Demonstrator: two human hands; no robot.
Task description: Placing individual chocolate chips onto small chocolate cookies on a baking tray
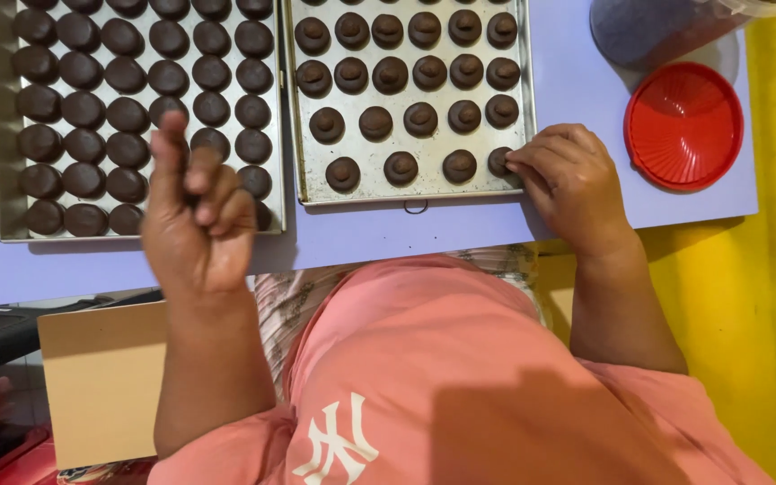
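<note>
Right hand (572, 184) pinches a dark cookie (498, 162); left hand (198, 220) hovers loosely curled, empty.

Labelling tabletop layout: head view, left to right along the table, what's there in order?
Left tray of plain dark cookies → left hand raised in front of that tray's right part → right tray of dark cookies with a piece on top → right hand, fingertips at that tray's near right corner → red ribbed lid.
</note>
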